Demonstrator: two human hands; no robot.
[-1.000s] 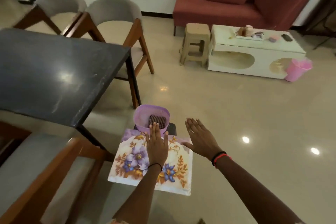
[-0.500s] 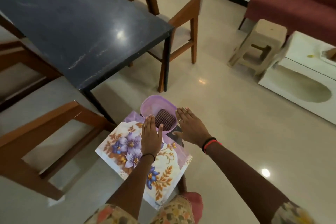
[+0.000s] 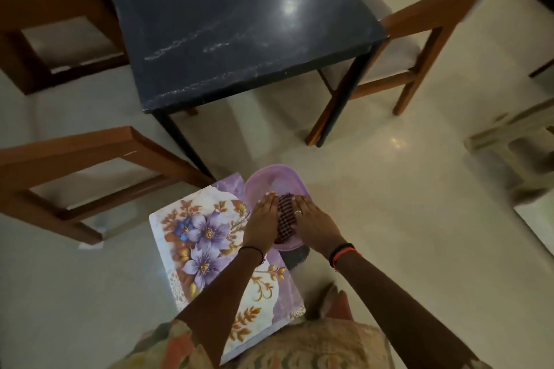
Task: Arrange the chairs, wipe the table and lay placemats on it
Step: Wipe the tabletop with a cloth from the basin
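Purple bowl [image 3: 277, 181] w/ checked cloth [image 3: 284, 220], L hand [image 3: 259, 226] & R hand [image 3: 314, 228] flanking it, grips open

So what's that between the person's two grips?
A dark checked cloth, lying in the purple bowl; the left grip and right grip flank it. The head view shows this.

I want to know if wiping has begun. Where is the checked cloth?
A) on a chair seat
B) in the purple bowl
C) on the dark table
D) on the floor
B: the cloth lies in the bowl, with the left hand and the right hand on either side of it.
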